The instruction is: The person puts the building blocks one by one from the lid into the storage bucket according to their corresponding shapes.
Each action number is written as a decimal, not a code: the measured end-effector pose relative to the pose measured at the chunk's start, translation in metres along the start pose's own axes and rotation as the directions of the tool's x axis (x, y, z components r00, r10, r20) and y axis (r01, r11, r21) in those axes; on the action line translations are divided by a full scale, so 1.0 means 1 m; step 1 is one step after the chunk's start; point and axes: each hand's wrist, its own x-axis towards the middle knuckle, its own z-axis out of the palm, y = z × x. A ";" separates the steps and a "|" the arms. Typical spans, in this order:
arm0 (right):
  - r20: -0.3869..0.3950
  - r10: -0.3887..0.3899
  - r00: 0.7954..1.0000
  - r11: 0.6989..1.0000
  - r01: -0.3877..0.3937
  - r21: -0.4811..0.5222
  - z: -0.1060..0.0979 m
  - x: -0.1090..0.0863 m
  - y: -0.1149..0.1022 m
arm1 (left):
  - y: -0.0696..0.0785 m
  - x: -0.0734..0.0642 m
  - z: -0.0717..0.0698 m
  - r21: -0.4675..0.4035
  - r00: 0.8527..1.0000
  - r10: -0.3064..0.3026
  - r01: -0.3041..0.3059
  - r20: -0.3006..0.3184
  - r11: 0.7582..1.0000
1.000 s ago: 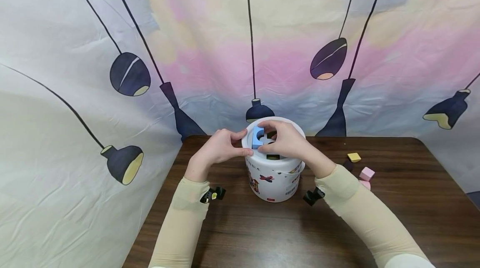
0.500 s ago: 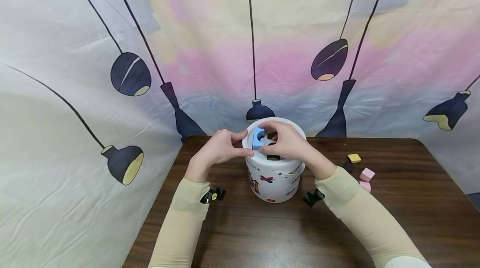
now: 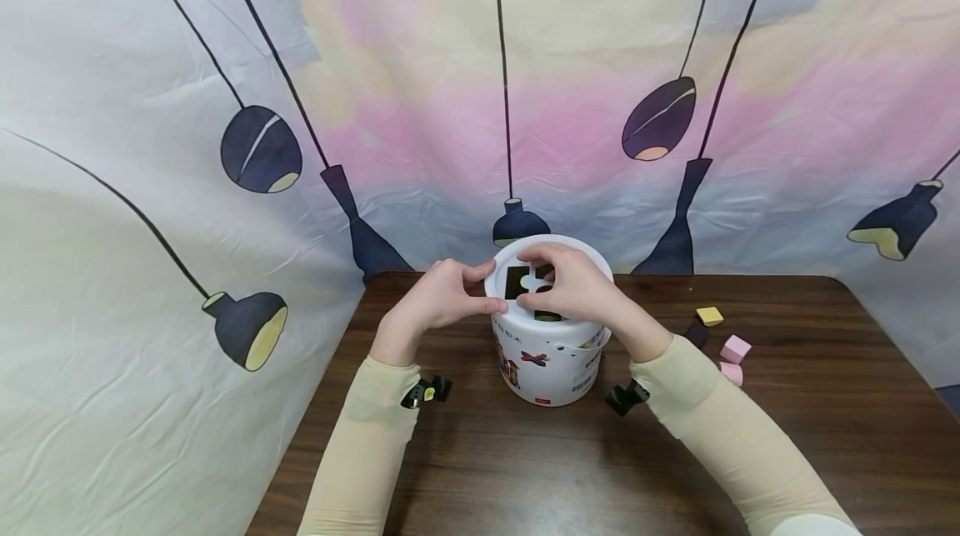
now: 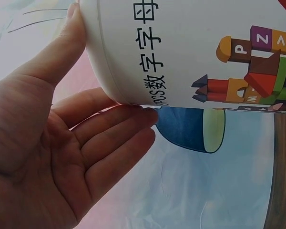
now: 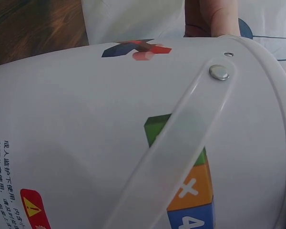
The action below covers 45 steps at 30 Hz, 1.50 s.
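Across the lower frame lies the brown desk, and at its centre the white bucket stands upright under its lid. The left hand, on the lid's left, has thumb and fingers spread, touching the bucket. The right hand arches over the lid, thumb and forefinger parted with nothing visible between them. Half a second ago they held a blue block at the left slot; now that slot shows dark and the block is out of sight. It has probably dropped inside, which would make that one posted. Right of centre, a yellow block, a dark block and two pink blocks remain outside.
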 end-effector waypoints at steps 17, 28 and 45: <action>-0.164 -0.096 0.982 0.962 0.134 0.238 -0.006 -0.010 0.011 | 0.001 0.000 0.001 -0.012 1.000 -0.006 0.006 0.004 1.000; -0.258 0.057 0.965 0.934 0.040 0.354 -0.049 -0.075 0.081 | 0.005 -0.001 -0.004 -0.016 1.000 -0.021 0.021 0.003 1.000; 0.348 0.241 0.906 0.935 -0.314 0.168 -0.103 -0.232 0.197 | 0.003 -0.002 -0.001 -0.010 1.000 -0.019 0.019 0.004 1.000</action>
